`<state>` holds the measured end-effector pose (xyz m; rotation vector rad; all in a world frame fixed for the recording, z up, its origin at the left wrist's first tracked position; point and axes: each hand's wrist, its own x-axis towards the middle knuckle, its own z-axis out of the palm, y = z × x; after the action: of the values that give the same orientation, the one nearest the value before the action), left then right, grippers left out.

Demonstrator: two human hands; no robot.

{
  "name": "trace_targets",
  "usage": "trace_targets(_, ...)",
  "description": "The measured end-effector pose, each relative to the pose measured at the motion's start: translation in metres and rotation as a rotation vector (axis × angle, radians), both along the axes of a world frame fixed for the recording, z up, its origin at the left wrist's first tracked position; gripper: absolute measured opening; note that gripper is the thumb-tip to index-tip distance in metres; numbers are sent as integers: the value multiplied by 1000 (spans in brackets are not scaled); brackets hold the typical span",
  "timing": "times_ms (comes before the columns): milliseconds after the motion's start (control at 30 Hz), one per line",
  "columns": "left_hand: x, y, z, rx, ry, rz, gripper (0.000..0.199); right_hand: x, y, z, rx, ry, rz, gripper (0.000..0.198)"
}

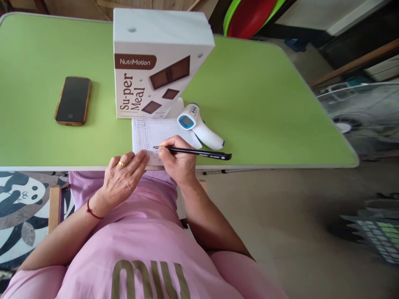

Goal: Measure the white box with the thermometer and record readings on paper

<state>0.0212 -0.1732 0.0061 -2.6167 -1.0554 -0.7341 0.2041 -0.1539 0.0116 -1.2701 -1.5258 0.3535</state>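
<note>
My right hand is closed around a black pen, whose tip rests at or just over a sheet of paper covered in small writing. Flat across the lower left part of that sheet lies my left hand, fingers stretched out and holding nothing; a gold ring and a red cord bracelet show on it. A white and blue infrared thermometer lies on the right side of the paper. Behind the sheet stands a white and brown NutriMotion box, which hides the paper's far edge.
The green table has its near edge against my body. On its left lies a phone in a brown case. Beyond the far edge are red and green basins. To the right is a fan, and panda-patterned fabric is at lower left.
</note>
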Motion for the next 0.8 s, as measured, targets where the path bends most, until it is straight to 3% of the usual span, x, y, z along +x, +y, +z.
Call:
trace_targets(600,0,1,-3,17,-20,-8,25,2,1,0,19,-23,-2,13)
trace_targets(800,0,1,-4,28,-18,-5,26,4,0,-2,-4,-32,64,12)
